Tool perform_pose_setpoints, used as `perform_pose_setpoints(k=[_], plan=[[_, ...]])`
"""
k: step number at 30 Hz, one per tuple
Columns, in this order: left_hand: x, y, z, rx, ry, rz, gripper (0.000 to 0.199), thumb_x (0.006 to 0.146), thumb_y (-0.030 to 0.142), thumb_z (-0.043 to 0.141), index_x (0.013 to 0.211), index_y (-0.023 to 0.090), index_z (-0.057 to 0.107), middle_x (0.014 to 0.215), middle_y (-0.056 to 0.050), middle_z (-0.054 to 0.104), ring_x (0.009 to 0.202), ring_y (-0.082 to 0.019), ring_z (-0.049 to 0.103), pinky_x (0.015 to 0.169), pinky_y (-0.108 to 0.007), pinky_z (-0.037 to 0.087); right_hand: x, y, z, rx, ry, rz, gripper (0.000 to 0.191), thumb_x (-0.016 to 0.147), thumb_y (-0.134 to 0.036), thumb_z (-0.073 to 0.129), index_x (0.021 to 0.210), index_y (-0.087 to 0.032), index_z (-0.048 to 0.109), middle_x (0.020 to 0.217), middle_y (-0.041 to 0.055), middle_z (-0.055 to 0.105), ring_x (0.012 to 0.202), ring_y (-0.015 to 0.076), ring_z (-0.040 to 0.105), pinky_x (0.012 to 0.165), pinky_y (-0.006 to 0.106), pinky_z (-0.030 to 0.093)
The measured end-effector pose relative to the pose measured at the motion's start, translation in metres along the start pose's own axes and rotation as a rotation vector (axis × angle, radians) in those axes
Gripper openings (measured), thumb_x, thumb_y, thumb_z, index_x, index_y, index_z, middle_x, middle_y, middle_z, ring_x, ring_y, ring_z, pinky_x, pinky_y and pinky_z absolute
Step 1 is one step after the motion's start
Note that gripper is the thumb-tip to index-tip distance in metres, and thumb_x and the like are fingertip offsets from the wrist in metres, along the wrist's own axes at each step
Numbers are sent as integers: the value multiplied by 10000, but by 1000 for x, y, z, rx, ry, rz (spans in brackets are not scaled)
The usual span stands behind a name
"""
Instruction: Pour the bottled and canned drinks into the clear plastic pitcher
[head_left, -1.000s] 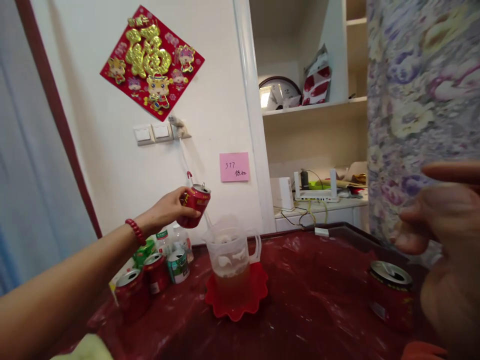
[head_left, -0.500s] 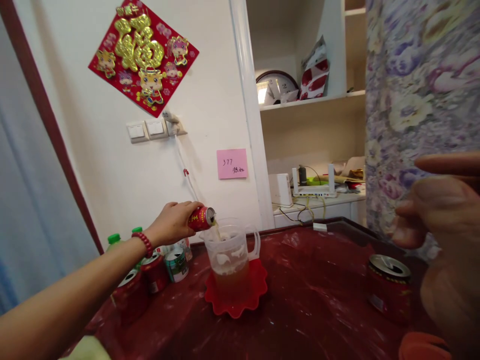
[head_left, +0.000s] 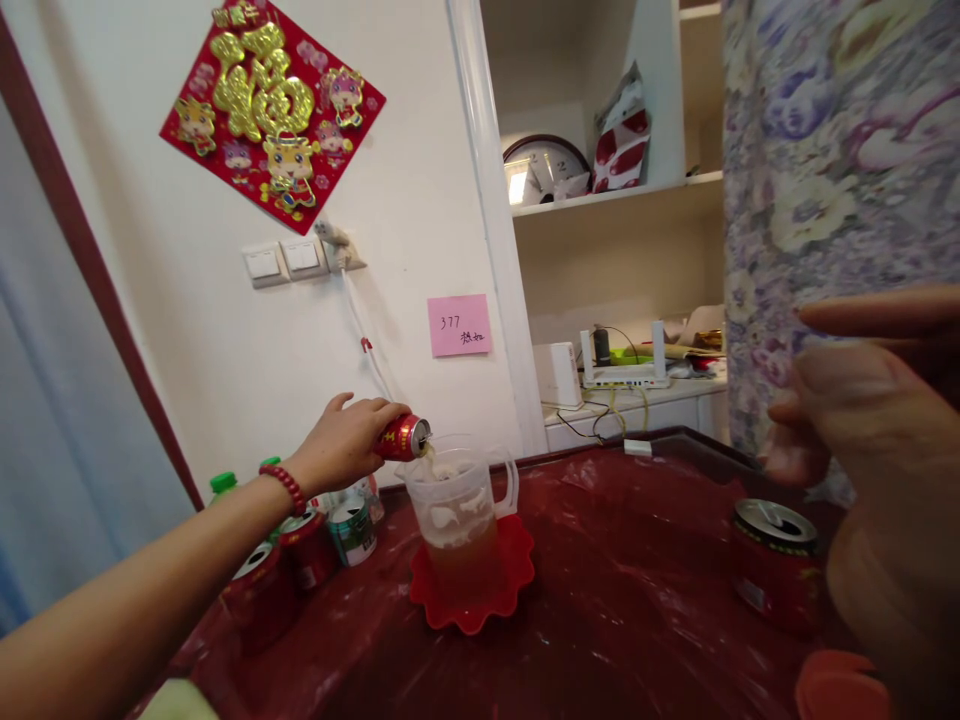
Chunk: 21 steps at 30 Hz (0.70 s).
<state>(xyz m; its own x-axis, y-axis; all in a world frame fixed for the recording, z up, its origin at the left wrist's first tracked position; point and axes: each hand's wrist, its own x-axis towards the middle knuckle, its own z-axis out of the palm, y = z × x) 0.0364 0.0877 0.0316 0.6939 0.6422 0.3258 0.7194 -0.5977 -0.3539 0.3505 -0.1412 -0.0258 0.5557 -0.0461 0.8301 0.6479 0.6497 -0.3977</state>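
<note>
Left hand [head_left: 341,440], wearing a red bead bracelet [head_left: 284,487], has its fingers wrapped around a red can [head_left: 403,437] tipped on its side at 12 o'clock above a clear plastic jug [head_left: 459,512]; the can's mouth sits just over the jug's rim, and amber liquid fills the jug's lower part. The can's print is too small to read. The jug stands on a red scalloped mat [head_left: 472,590] on the dark red table [head_left: 600,600]. A pink note [head_left: 459,325] on the wall at 12 o'clock from the jug reads "377" above handwritten characters. At 11 o'clock hangs a red-and-gold wall decoration [head_left: 270,110].

Right hand [head_left: 870,430], blurred and cut off by the frame's right edge, is raised with fingers loosely apart, holding nothing. An opened red can [head_left: 776,565] stands near it at 7 o'clock. More cans and bottles [head_left: 315,540] cluster at 9 o'clock from the jug, partly hidden by the forearm. Bare tabletop lies between the jug and the opened can.
</note>
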Motion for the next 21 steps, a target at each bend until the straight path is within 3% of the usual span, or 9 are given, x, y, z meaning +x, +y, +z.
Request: perform_pose_setpoints(k=[8, 21], plan=[[0, 3, -2, 62, 4, 44, 591, 765, 117, 575, 1341, 229, 641, 1319, -155, 733, 1251, -402, 663, 1164, -727, 300, -7, -14, 3, -102, 1, 7, 394, 894, -668, 749, 1164, -381, 758, 824, 69, 561, 547, 168, 485, 358, 323, 364], [2, 5, 1, 150, 45, 89, 640, 747, 31, 552, 1337, 271, 608, 1343, -113, 725, 1271, -355, 666, 1178, -736, 306, -12, -26, 6, -69, -14, 0, 316, 946, -550, 744, 1182, -340, 762, 858, 26, 617, 611, 127, 542, 412, 215, 449]])
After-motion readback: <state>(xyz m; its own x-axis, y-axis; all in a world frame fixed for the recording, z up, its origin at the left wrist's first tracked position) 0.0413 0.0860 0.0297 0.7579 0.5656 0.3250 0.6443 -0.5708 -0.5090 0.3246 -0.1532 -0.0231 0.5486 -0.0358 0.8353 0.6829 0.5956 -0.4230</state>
